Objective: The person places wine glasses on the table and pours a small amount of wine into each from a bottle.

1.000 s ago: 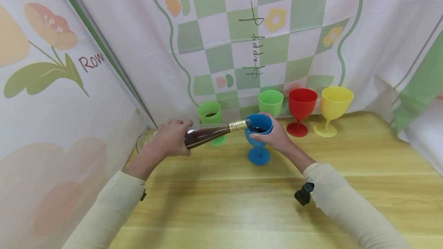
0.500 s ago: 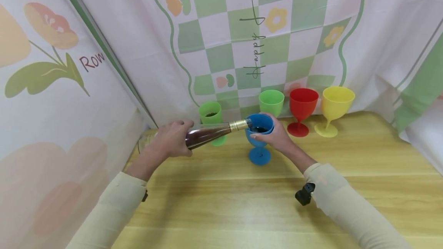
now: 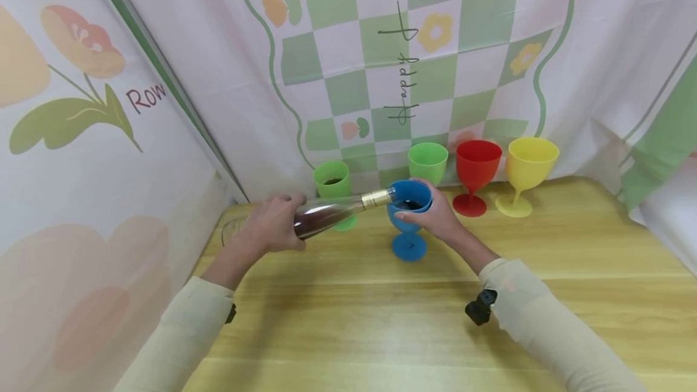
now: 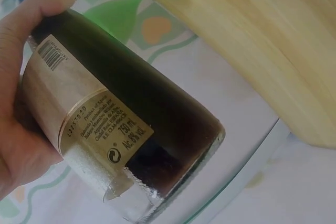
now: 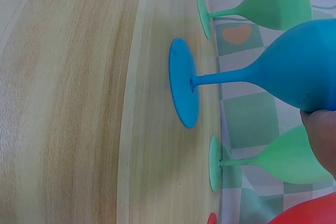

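Observation:
My left hand [image 3: 276, 224] grips a glass wine bottle [image 3: 327, 215] round its body and holds it tilted, nearly level. Dark red liquid shows inside, and the paper label [image 4: 89, 103] is visible in the left wrist view. The gold-banded neck points right, its mouth at the rim of a blue plastic goblet [image 3: 409, 247]. My right hand [image 3: 435, 213] holds that goblet round its bowl, thumb on the near side, stem upright, foot close over the table. Some dark liquid lies in the bowl. Behind the bottle stands a green goblet [image 3: 332, 175] with dark liquid in it.
Along the back of the wooden table [image 3: 348, 319] stand another green goblet [image 3: 428, 161], a red goblet [image 3: 477, 162] and a yellow goblet [image 3: 529, 162]. A printed cloth [image 3: 348, 92] hangs right behind them, and another cloth [image 3: 87, 198] closes off the left side.
My left hand has shifted slightly right and down, leaving the bottle more level. Liquid has drawn back from the bottle's neck, which now looks clearer. The blue goblet has hardly moved.

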`<move>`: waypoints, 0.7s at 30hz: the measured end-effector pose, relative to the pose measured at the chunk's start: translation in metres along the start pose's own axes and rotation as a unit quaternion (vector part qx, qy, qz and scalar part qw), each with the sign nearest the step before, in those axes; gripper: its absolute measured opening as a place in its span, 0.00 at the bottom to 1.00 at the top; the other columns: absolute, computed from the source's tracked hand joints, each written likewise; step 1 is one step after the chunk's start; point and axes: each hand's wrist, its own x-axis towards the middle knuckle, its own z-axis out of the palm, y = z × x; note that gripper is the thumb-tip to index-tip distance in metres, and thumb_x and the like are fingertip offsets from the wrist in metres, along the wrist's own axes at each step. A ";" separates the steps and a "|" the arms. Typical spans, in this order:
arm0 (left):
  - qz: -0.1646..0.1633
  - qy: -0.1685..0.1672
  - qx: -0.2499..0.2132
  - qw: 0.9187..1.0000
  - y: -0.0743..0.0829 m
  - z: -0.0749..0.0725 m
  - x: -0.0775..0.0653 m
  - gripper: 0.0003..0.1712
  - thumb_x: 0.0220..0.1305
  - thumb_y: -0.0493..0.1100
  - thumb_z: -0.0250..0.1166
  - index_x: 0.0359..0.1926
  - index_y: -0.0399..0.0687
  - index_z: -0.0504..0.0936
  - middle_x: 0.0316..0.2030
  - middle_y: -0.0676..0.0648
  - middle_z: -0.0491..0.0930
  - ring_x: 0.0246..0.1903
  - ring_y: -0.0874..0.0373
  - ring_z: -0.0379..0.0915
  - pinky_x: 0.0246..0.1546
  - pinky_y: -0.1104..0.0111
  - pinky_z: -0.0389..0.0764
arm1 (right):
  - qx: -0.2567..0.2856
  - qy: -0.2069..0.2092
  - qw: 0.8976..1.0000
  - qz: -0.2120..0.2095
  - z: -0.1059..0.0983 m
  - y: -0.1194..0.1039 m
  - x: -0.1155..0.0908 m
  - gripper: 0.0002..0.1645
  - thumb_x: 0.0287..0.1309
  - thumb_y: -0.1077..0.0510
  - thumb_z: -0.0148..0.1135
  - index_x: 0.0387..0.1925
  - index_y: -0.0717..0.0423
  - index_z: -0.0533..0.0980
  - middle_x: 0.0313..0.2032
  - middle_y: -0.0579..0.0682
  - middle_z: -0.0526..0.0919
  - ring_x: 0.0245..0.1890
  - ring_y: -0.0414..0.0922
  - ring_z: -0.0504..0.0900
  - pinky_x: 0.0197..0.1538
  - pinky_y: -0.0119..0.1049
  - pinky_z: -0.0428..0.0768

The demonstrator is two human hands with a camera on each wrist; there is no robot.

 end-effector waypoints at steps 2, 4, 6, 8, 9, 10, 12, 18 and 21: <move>-0.001 0.001 -0.012 1.000 0.000 0.002 0.000 0.49 0.35 0.52 0.81 0.62 0.47 0.72 0.47 0.40 0.83 0.41 0.49 0.79 0.39 0.58 0.83 | -0.002 0.001 1.000 0.001 0.000 0.000 0.000 0.46 0.59 0.64 0.68 0.74 0.65 0.56 0.68 0.67 0.68 0.66 0.61 0.68 0.56 0.34 0.76; -0.005 0.002 -0.024 1.000 0.001 0.004 0.001 0.50 0.36 0.53 0.80 0.63 0.48 0.72 0.48 0.40 0.83 0.41 0.49 0.79 0.39 0.57 0.83 | -0.005 0.002 1.000 0.002 0.000 0.000 0.000 0.46 0.59 0.64 0.68 0.74 0.65 0.56 0.68 0.67 0.68 0.66 0.61 0.68 0.56 0.35 0.76; -0.011 0.004 -0.038 0.999 0.001 0.005 0.001 0.50 0.37 0.53 0.80 0.64 0.48 0.71 0.48 0.40 0.83 0.41 0.50 0.79 0.39 0.57 0.82 | -0.006 0.003 1.000 0.001 0.000 0.000 0.000 0.46 0.59 0.64 0.68 0.74 0.65 0.56 0.68 0.67 0.68 0.65 0.61 0.68 0.56 0.36 0.76; -0.020 0.007 -0.051 0.998 0.001 0.007 0.001 0.50 0.38 0.54 0.79 0.65 0.49 0.71 0.46 0.42 0.83 0.40 0.50 0.79 0.39 0.57 0.82 | -0.005 0.003 1.000 0.000 0.000 0.000 0.000 0.46 0.59 0.64 0.68 0.73 0.65 0.56 0.68 0.67 0.68 0.65 0.60 0.69 0.57 0.36 0.76; -0.024 0.008 -0.061 0.998 0.001 0.008 0.002 0.50 0.39 0.54 0.79 0.66 0.49 0.71 0.46 0.42 0.83 0.40 0.50 0.79 0.40 0.57 0.82 | -0.004 0.004 1.000 0.000 0.000 0.000 0.000 0.46 0.59 0.64 0.68 0.73 0.65 0.57 0.67 0.67 0.68 0.65 0.60 0.69 0.57 0.37 0.75; -0.027 0.010 -0.071 0.997 0.001 0.008 0.002 0.50 0.39 0.54 0.78 0.66 0.49 0.71 0.45 0.43 0.83 0.40 0.50 0.79 0.40 0.57 0.81 | -0.003 0.003 1.000 0.000 0.000 0.000 -0.001 0.46 0.59 0.64 0.68 0.73 0.65 0.57 0.67 0.67 0.68 0.65 0.60 0.69 0.57 0.37 0.75; -0.031 0.014 -0.097 0.995 0.001 0.009 0.003 0.50 0.40 0.54 0.78 0.67 0.49 0.70 0.44 0.44 0.83 0.40 0.51 0.79 0.41 0.58 0.82 | -0.003 0.004 1.000 0.002 0.000 -0.001 -0.001 0.46 0.59 0.63 0.68 0.74 0.65 0.56 0.67 0.67 0.69 0.65 0.60 0.69 0.57 0.39 0.75; -0.049 0.032 -0.201 0.978 0.002 0.011 0.003 0.51 0.43 0.51 0.79 0.70 0.48 0.69 0.51 0.42 0.84 0.47 0.49 0.83 0.52 0.52 0.84 | -0.012 0.002 1.000 0.005 0.000 -0.002 -0.003 0.47 0.59 0.62 0.69 0.74 0.63 0.55 0.68 0.66 0.68 0.66 0.62 0.68 0.58 0.40 0.75; -0.057 0.040 -0.239 0.968 0.000 0.014 0.002 0.51 0.44 0.51 0.78 0.70 0.49 0.68 0.55 0.40 0.83 0.50 0.46 0.84 0.56 0.49 0.82 | -0.010 0.001 1.000 0.005 0.000 -0.003 -0.003 0.48 0.59 0.62 0.69 0.75 0.63 0.55 0.69 0.66 0.67 0.67 0.62 0.67 0.58 0.39 0.75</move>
